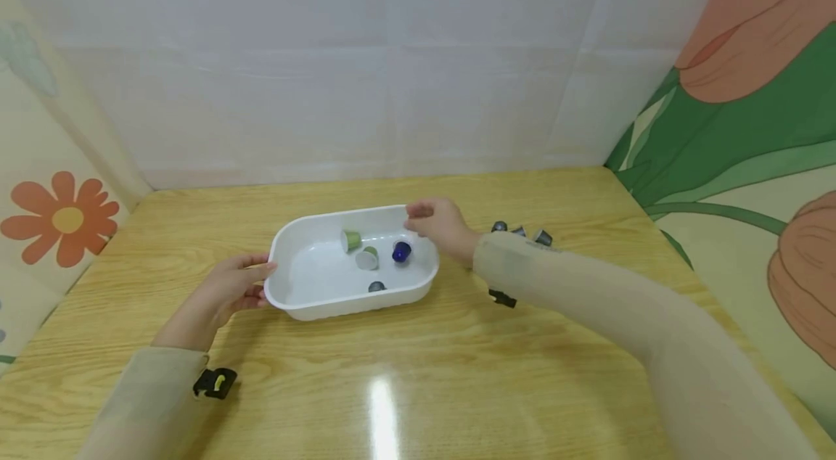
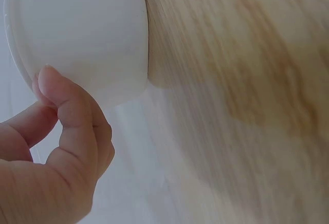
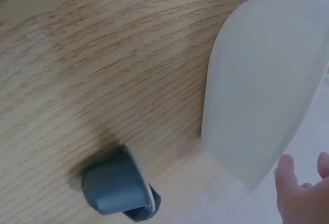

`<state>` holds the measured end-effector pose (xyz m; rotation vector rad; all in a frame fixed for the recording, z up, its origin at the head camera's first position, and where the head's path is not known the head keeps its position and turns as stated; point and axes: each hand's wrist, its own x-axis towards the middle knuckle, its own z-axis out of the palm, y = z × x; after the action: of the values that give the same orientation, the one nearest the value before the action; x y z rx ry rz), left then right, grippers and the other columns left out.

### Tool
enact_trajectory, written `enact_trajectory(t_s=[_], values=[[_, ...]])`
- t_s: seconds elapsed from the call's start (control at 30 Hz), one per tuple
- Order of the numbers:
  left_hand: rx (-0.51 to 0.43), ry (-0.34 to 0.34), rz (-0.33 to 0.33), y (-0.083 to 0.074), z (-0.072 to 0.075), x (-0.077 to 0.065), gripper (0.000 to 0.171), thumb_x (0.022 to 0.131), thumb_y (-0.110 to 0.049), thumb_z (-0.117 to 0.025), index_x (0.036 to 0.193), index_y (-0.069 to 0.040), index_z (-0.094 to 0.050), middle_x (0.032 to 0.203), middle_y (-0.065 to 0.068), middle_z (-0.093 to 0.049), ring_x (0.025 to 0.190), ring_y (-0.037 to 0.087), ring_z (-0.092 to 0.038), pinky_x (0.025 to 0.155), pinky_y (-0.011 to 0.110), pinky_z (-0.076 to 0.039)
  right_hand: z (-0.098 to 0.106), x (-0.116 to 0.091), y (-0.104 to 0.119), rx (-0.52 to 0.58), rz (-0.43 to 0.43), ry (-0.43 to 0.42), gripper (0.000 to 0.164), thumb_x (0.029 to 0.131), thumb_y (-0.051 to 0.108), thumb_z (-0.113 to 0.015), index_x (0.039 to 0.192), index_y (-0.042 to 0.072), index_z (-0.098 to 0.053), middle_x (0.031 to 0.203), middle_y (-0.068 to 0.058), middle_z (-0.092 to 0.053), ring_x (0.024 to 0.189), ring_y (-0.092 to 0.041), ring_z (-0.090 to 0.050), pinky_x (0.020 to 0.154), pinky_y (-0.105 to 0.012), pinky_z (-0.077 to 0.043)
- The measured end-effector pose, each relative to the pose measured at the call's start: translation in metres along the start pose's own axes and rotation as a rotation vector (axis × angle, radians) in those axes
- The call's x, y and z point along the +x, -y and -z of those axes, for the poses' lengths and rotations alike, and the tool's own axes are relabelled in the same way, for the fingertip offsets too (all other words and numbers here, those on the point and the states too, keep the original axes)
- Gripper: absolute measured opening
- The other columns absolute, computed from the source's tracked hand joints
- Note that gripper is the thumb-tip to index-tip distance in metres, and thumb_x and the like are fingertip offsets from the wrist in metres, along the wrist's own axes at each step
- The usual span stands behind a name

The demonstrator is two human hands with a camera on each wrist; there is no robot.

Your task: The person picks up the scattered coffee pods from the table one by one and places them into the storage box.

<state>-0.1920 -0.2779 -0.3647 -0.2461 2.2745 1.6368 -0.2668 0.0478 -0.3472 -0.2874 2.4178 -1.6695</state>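
A white tray (image 1: 307,304), oblong with rounded corners, sits on the wooden table. My left hand (image 1: 236,284) pinches its left rim, thumb on top; the left wrist view shows that hand (image 2: 72,136) at the tray wall (image 2: 97,39). Inside lie two green coffee capsules (image 1: 351,240), a dark blue capsule (image 1: 401,252) and a dark grey capsule (image 1: 376,286). My right hand (image 1: 444,226) is over the far right corner of the tray. Seen from the right wrist, its thumb and finger (image 3: 286,170) stand apart beside the rim, with nothing visible between them.
Several dark grey capsules (image 1: 543,237) lie on the table right of the tray, partly hidden by the right sleeve. One grey capsule (image 3: 115,183) shows close up in the right wrist view, another behind it. A white cloth wall (image 1: 392,119) stands along the table's back edge.
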Motion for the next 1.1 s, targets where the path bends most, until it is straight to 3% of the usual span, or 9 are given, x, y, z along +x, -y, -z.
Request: enact_trajectory(t_s=[0.37,0.63,1.1], values=[[0.013,-0.001,0.008,-0.001,0.002,0.001,0.058,0.104,-0.020,-0.048,0.144,0.014,-0.023,0.085,0.001,-0.058,0.069,0.011,-0.057,0.064,0.023,-0.055,0.036,-0.014,-0.009,0.055,-0.012,-0.047,0.032,0.092,0.001,-0.064,0.123,-0.005,-0.059,0.124,-0.022,-0.060,0.111,-0.030,-0.059,0.092,-0.036,-0.052],[0.000,0.005,0.002,-0.001,0.001,0.000,0.057,0.103,-0.020,-0.048,0.143,0.014,-0.024,0.083,0.000,-0.058,0.067,0.010,-0.057,0.063,0.023,-0.055,0.056,-0.025,-0.020,0.015,0.006,-0.065,0.032,0.093,0.002,-0.063,0.124,-0.005,-0.058,0.123,-0.022,-0.060,0.111,-0.030,-0.059,0.092,-0.032,-0.052],[-0.007,0.009,0.018,-0.003,0.000,-0.001,0.057,0.104,-0.020,-0.048,0.143,0.013,-0.024,0.082,0.000,-0.057,0.067,0.010,-0.056,0.062,0.022,-0.054,0.074,-0.043,-0.030,-0.081,0.019,-0.077,0.029,0.093,0.003,-0.064,0.122,-0.004,-0.060,0.122,-0.021,-0.061,0.111,-0.030,-0.059,0.095,-0.035,-0.050]])
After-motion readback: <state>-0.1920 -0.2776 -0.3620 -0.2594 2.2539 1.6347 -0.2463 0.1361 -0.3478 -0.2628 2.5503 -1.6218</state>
